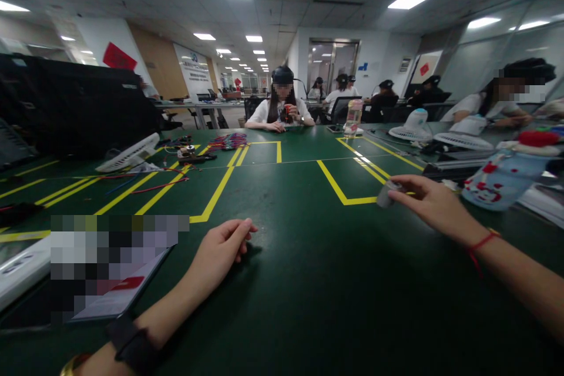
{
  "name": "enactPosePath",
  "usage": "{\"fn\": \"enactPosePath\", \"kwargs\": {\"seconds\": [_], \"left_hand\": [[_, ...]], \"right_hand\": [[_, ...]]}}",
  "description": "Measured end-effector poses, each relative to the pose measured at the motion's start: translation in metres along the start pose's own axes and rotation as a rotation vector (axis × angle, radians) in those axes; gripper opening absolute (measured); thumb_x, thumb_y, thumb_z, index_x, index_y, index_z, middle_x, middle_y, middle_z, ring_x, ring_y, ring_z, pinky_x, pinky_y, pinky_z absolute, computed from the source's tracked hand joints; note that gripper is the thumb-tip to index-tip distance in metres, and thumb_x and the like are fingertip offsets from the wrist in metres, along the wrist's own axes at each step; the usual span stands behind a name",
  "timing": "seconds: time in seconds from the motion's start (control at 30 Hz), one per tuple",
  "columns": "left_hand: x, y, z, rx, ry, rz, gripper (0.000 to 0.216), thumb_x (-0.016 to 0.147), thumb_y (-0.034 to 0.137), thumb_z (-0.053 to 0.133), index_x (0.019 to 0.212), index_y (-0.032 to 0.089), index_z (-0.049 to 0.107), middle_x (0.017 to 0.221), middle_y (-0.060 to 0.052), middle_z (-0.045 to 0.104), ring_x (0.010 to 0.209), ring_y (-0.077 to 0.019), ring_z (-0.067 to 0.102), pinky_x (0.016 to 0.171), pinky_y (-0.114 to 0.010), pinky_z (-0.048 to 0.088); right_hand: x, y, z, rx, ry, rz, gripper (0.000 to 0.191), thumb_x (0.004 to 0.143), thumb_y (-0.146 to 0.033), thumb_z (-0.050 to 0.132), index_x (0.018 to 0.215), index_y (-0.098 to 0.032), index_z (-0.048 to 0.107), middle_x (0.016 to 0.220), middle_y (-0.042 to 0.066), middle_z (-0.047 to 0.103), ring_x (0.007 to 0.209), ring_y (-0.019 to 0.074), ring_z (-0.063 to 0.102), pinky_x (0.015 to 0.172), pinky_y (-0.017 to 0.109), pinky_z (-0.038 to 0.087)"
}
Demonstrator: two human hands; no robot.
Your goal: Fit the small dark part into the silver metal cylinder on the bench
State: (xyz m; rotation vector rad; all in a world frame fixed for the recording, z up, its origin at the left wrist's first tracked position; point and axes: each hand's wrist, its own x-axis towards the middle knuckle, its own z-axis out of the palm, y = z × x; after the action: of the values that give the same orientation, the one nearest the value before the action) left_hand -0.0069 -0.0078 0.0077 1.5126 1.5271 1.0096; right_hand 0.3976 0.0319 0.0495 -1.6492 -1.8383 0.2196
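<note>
My left hand [220,252] rests on the green table [308,282] with its fingers curled loosely together; nothing shows in them. A black watch band and a gold bangle sit on that wrist. My right hand [429,202] reaches forward at the right, its fingers pinched on a small grey cylinder [386,194] just above the table, beside a yellow tape line. A red string is tied round the right wrist.
A blurred flat device [114,270] lies left of my left hand. Farther off are a white fan [127,155], coloured wires [229,141], a clear bottle [353,118] and a blue patterned bottle [506,176] at the right. Other people sit across the table.
</note>
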Motion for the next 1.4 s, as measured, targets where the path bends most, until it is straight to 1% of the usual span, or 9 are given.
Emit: {"fn": "enactPosePath", "kwargs": {"seconds": [0.17,0.27,0.37,0.43,0.6,0.73,0.9,1.2,1.4], "left_hand": [[0.001,-0.002,0.000,0.003,-0.008,0.004,0.043,0.079,0.055,0.047,0.087,0.018,0.066,0.059,0.003,0.053,0.051,-0.0130,0.049,0.049,-0.023,0.039],[0.002,-0.001,-0.001,0.018,-0.016,-0.003,0.043,0.080,0.054,0.046,0.088,0.017,0.066,0.061,0.002,0.053,0.052,-0.0136,0.050,0.048,-0.023,0.038],[-0.002,0.005,0.003,0.067,-0.025,0.054,0.039,0.082,0.050,0.047,0.092,0.019,0.067,0.074,-0.002,0.061,0.062,-0.0160,0.055,0.053,-0.025,0.041],[-0.008,0.015,0.009,0.094,-0.044,0.176,0.033,0.085,0.045,0.047,0.098,0.023,0.067,0.091,-0.005,0.063,0.079,-0.0188,0.058,0.067,-0.028,0.045],[-0.027,0.046,0.039,0.128,-0.210,0.397,0.030,0.088,0.034,0.046,0.112,0.032,0.063,0.113,-0.004,0.056,0.107,-0.0217,0.050,0.093,-0.035,0.039],[-0.030,0.058,0.055,0.138,-0.160,0.417,0.019,0.084,0.030,0.053,0.086,0.026,0.072,0.097,-0.004,0.059,0.094,-0.0201,0.054,0.084,-0.033,0.043],[-0.029,0.052,0.052,0.130,-0.025,0.322,0.017,0.082,0.035,0.057,0.085,0.025,0.070,0.088,-0.002,0.058,0.080,-0.0175,0.055,0.069,-0.030,0.043],[-0.023,0.022,0.061,0.435,-0.163,0.356,0.009,0.074,0.033,0.067,0.081,0.032,0.073,0.083,0.000,0.061,0.085,-0.0210,0.053,0.076,-0.034,0.039],[-0.017,0.024,0.050,0.312,-0.195,0.314,0.022,0.079,0.036,0.060,0.096,0.028,0.071,0.087,-0.002,0.063,0.084,-0.0204,0.055,0.075,-0.031,0.041]], "right_hand": [[-0.048,-0.089,0.058,0.307,-0.186,-0.324,0.039,0.082,-0.035,0.054,0.120,-0.023,0.054,0.116,0.006,0.058,0.098,0.0168,0.058,0.086,0.033,0.048],[-0.069,-0.115,0.079,0.366,-0.297,-0.434,0.036,0.082,-0.029,0.054,0.118,-0.024,0.054,0.114,0.005,0.058,0.102,0.0151,0.056,0.091,0.033,0.045],[-0.077,-0.117,0.090,0.430,-0.360,-0.398,0.041,0.082,-0.027,0.053,0.123,-0.025,0.049,0.115,0.006,0.057,0.101,0.0153,0.056,0.091,0.034,0.046],[-0.078,-0.112,0.093,0.469,-0.369,-0.325,0.053,0.079,-0.028,0.057,0.129,-0.026,0.040,0.116,0.006,0.058,0.102,0.0160,0.057,0.092,0.036,0.046],[-0.077,-0.108,0.098,0.551,-0.401,-0.261,0.061,0.074,-0.024,0.064,0.128,-0.023,0.036,0.113,0.005,0.061,0.104,0.0157,0.057,0.093,0.035,0.044],[-0.075,-0.113,0.097,0.573,-0.408,-0.285,0.053,0.074,-0.023,0.064,0.123,-0.023,0.041,0.112,0.004,0.061,0.102,0.0144,0.058,0.090,0.032,0.045],[-0.075,-0.114,0.094,0.455,-0.303,-0.338,0.038,0.074,-0.018,0.059,0.111,-0.023,0.052,0.104,0.001,0.061,0.091,0.0124,0.058,0.082,0.027,0.046],[-0.074,-0.111,0.095,0.409,-0.263,-0.312,0.035,0.072,-0.017,0.058,0.105,-0.022,0.051,0.098,0.000,0.059,0.085,0.0105,0.055,0.077,0.024,0.045],[-0.077,-0.114,0.094,0.396,-0.283,-0.300,0.035,0.072,-0.019,0.059,0.105,-0.022,0.051,0.099,0.001,0.059,0.086,0.0115,0.055,0.077,0.025,0.045]]}}
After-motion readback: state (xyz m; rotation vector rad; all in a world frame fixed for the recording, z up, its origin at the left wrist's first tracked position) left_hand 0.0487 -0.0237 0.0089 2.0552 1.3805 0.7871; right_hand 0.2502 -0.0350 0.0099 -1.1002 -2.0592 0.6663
